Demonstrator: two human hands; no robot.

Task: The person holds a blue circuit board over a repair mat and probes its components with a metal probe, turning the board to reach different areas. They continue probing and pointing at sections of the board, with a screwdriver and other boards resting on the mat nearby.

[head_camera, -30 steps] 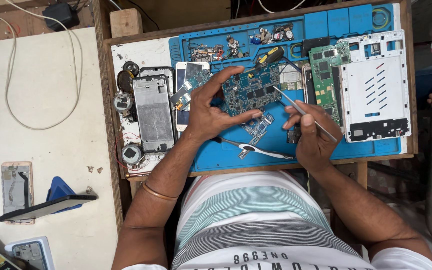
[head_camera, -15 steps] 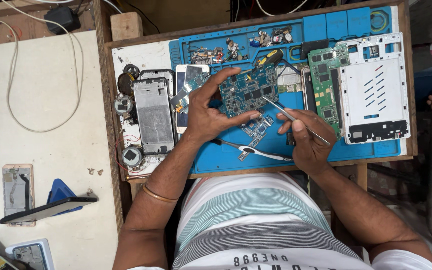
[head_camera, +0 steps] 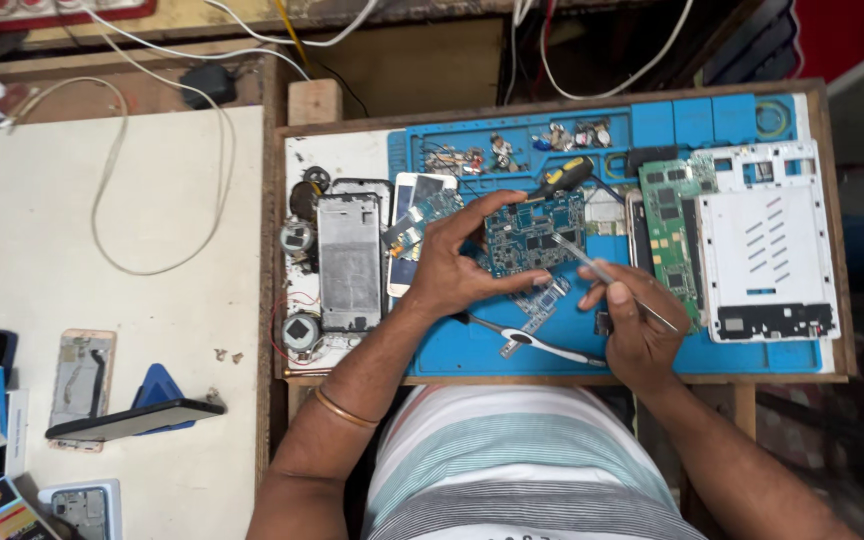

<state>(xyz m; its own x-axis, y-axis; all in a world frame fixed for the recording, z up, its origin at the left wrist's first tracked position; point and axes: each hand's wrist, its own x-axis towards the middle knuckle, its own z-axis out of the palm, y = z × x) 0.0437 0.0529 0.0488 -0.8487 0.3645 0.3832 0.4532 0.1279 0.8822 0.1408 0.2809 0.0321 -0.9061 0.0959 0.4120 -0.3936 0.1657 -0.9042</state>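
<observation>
My left hand (head_camera: pixel 452 262) grips a blue-green circuit board (head_camera: pixel 532 235) over the blue work mat (head_camera: pixel 712 352), thumb under its lower edge and fingers along its left side and top. My right hand (head_camera: pixel 634 322) holds metal tweezers (head_camera: pixel 592 268) like a pen, their tip touching the board's right part. A second pair of tweezers (head_camera: pixel 542 345) lies on the mat below the board. A yellow-and-black screwdriver (head_camera: pixel 564 177) rests just above the board.
A green circuit board (head_camera: pixel 674 235) and a white tablet frame (head_camera: pixel 767 255) lie to the right. An opened phone chassis (head_camera: pixel 349 262) and small round parts sit at the left. The white table (head_camera: pixel 72 200) holds cables, phones and a blue pick.
My right hand has shifted the tweezers slightly left, so the tip now rests on the board. My left hand keeps its grip on the board.
</observation>
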